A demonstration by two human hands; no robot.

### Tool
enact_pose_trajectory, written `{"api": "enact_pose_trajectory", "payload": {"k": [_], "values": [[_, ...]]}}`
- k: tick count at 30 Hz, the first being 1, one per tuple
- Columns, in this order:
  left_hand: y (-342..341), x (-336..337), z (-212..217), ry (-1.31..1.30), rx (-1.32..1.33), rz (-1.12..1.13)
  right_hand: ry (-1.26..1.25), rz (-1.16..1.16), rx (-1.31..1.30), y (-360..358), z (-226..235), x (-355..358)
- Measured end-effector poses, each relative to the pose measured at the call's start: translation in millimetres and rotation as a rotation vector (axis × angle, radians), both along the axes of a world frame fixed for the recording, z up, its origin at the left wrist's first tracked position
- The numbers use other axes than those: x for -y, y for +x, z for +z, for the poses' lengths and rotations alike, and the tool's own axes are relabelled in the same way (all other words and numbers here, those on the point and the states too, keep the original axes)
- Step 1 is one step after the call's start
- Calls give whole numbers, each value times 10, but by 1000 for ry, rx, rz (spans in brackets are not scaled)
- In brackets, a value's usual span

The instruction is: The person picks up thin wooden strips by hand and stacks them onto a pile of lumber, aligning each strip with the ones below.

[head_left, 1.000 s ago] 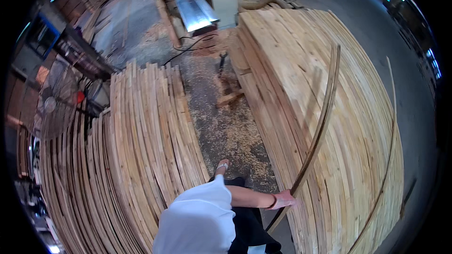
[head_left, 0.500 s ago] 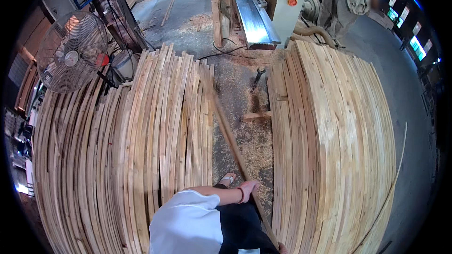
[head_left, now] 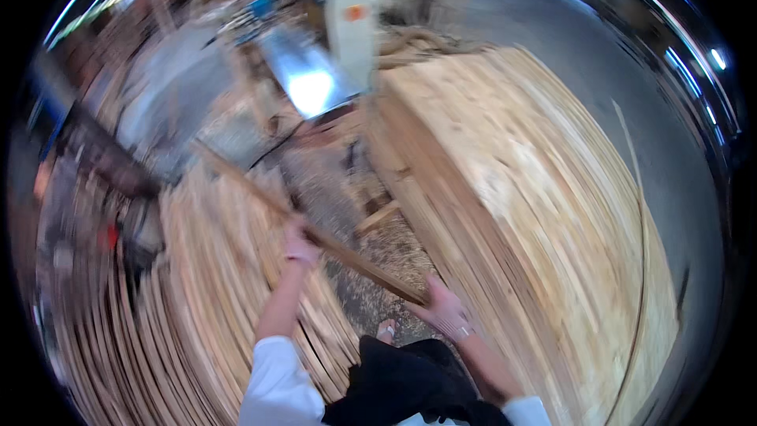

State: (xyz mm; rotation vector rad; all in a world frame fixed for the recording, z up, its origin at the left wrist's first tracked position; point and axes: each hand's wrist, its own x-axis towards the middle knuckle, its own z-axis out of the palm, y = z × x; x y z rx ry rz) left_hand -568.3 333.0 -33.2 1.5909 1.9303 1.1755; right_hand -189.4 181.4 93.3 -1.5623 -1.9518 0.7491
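Note:
A long, narrow wooden strip (head_left: 360, 263) slants across the gap between two stacks of strips, its far end up and to the left. My left hand (head_left: 300, 241) is wrapped round it partway along. At the near end, my right hand (head_left: 444, 309) grips the strip with the thumb on the upper side. The left stack of wooden strips (head_left: 225, 229) lies under the held strip's far part. To my right is the taller right stack of wooden strips (head_left: 544, 197). Motion blurs much of the picture.
Ahead stands a machine with a shiny metal bed (head_left: 307, 79) and a pale cabinet (head_left: 351, 31) bearing a red button. A short wood block (head_left: 378, 218) juts from the right stack into the gap. Sawdust (head_left: 386, 248) covers the floor there. One thin strip (head_left: 640, 268) lies along the right stack's outer side.
The view has turned to the right. The strip has risen from beside my legs to in front of me, more slanted now. Both hands have come forward with it, and both forearms now show.

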Motion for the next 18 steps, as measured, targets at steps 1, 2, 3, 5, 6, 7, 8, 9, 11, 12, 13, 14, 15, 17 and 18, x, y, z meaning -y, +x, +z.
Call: {"api": "enact_pose_trajectory", "payload": {"k": [1, 2, 3, 5, 6, 7, 8, 9, 11, 12, 13, 14, 15, 17, 18], "values": [[-474, -252, 379, -38, 297, 130, 152, 24, -8, -292, 126, -292], [-824, -509, 726, -53, 622, 232, 279, 86, -84, -526, 256, -554], [-1013, -680, 969, 43, 745, 183, 328, 150, -141, -702, 363, -632], [-1023, -1047, 1167, 46, 915, 167, 198, 316, -58, -913, 470, -759], [-832, -1124, 1096, 13, 907, 246, 117, 397, 13, -899, 438, -735], [-610, -1105, 932, -15, 984, 178, 70, 415, 19, -820, 342, -623], [-309, -1021, 673, -65, 1014, 178, 20, 436, 39, -721, 201, -513], [93, -846, 364, -161, 1043, 152, -106, 329, 40, -466, -14, -333], [842, -245, -271, -394, 1127, 116, -453, 117, 46, 112, -522, 260], [1247, 157, -533, -581, 1176, 83, -526, -109, 48, 449, -762, 735], [1627, 560, -696, -775, 1218, 34, -760, -254, 47, 845, -974, 1230], [2039, 916, -788, -984, 1236, 39, -1099, -417, 74, 1255, -1142, 1780], [2470, 1218, -799, -1187, 1248, 46, -1130, -889, 126, 1537, -1242, 2468], [3394, 1634, -599, -1432, 1415, -344, -1259, -1335, 107, 2051, -1276, 3687], [3880, 1789, -441, -1510, 1443, -509, -1204, -1447, 88, 2284, -1270, 4256]]}}
